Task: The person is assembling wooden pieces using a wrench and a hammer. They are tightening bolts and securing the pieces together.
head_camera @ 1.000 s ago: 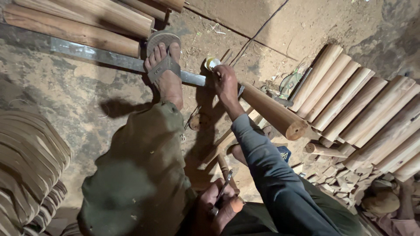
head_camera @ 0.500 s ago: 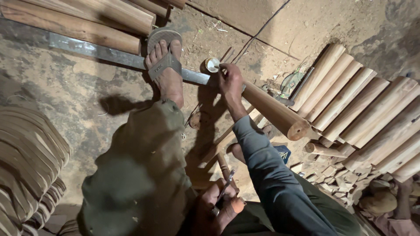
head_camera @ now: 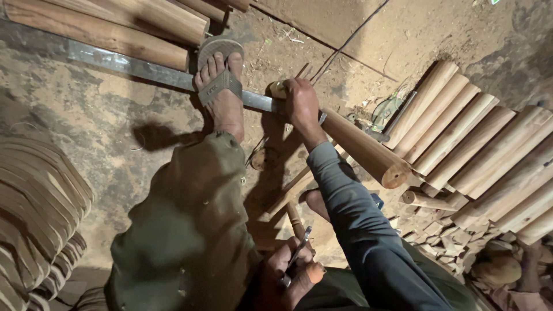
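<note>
A: Head camera: where's your round pale wooden billet [head_camera: 363, 151]?

B: On the dirt floor, its end gripped by your right hand [head_camera: 300, 105] against the grey metal bar [head_camera: 135, 66].

A: Left hand [head_camera: 286, 275]?

B: Clenched around a wooden-handled chisel [head_camera: 296, 230].

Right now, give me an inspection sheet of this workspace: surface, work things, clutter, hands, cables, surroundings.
Surface: dirt floor, dusty.
Job's things: round wooden billet; metal bar pinned by a sandalled foot.
Clutter: wood offcuts beside the billet.
Hands: right hand grips the billet's far end; left hand holds a wooden-handled tool.
Cables: thin line across the floor.
Surroundings: row of turned wooden pieces on one side, stacked curved slats on the other.
</note>
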